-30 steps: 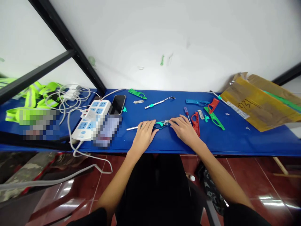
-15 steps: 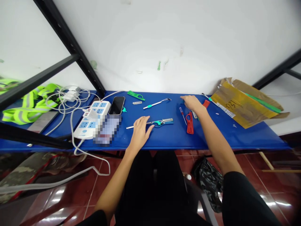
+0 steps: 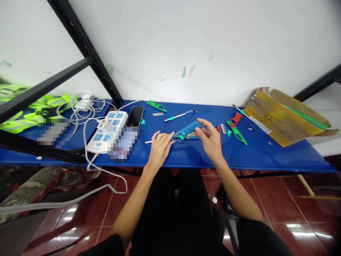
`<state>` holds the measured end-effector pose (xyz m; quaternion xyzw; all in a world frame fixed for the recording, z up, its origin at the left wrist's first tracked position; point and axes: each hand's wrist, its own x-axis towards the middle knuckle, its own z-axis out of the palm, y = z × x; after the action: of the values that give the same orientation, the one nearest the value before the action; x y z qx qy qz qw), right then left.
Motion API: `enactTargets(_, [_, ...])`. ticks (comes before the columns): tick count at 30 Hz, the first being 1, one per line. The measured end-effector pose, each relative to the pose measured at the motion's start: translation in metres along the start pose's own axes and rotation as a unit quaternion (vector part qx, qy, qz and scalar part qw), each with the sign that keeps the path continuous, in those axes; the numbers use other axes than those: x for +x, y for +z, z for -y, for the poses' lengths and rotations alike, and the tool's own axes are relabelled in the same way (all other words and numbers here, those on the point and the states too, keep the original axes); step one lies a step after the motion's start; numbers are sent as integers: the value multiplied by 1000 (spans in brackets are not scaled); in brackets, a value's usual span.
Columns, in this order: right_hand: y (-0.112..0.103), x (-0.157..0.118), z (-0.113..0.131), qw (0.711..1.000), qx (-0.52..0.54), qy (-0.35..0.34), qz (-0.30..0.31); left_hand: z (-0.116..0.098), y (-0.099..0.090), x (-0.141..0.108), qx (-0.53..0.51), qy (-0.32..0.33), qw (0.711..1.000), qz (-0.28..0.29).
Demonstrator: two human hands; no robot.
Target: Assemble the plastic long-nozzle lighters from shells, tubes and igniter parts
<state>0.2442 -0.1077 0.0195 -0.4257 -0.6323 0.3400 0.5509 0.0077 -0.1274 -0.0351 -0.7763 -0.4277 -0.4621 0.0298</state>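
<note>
My right hand (image 3: 212, 141) pinches the back end of a blue lighter casing half (image 3: 188, 129), tilted over the other half on the table. Between the halves show a teal trigger (image 3: 180, 137) and a clear gas tank (image 3: 191, 136). My left hand (image 3: 159, 147) is closed over the metal tube (image 3: 148, 142), fingertips at the front of the blue casing. Beyond my hands lies another metal tube (image 3: 177, 116) with a teal collar and wire. A red casing part (image 3: 219, 134) is partly hidden by my right hand.
Green casing (image 3: 236, 133), red casing (image 3: 236, 119) and a small tank (image 3: 223, 128) lie to the right, before a torn cardboard box (image 3: 279, 119). Leftward are a phone (image 3: 135, 117), a power strip (image 3: 103, 137) and cables. Another green casing (image 3: 156, 105) lies near the wall.
My right hand has come back from the far right with the blue casing half, now over the lighter parts. My left fingertips have moved onto its front end.
</note>
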Motion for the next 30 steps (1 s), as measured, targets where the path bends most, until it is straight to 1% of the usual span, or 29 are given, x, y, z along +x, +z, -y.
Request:
enactTargets(2, [-3,-2,-9,1000,-8,4,7,3,1,-2,13,-5,1000,-4])
enactTargets(4, [-14,0,-16,996,-69,-32,47,6,2,-4,19,-15,1000,0])
enactTargets(6, [-26,5,-20,976,-174,-84,101,9,3,-4,16,-27,999,16])
enactTargets(8, [-36,8,-24,946,-270,-120,135,10,3,-3,7,-34,998,49])
enactTargets(10, [-41,10,-29,926,-314,-139,157,10,2,-2,-5,-28,996,85])
enactTargets(12, [-42,10,-35,915,-323,-156,183,9,1,-1,-14,-16,995,102])
enactTargets(14, [-40,9,-40,906,-329,-169,205,9,0,0,-12,-21,996,86])
enactTargets(16, [-37,9,-44,903,-332,-172,214,9,0,1,5,-53,998,40])
enactTargets(19, [-34,7,-46,909,-321,-160,211,9,1,2,42,-111,992,-35])
enactTargets(21, [-33,5,-45,913,-314,-156,207,7,0,3,47,-122,990,-60])
enactTargets(24, [-33,1,-42,917,-304,-174,190,4,-4,3,8,-109,991,-77])
enactTargets(27, [-34,-1,-40,918,-301,-190,175,1,-8,3,-74,-83,991,-73])
enactTargets(28, [-34,-2,-40,918,-295,-189,186,0,-9,3,-100,-73,990,-66])
enactTargets(30, [-35,-3,-41,917,-272,-178,232,-1,-9,3,-134,-60,988,-52])
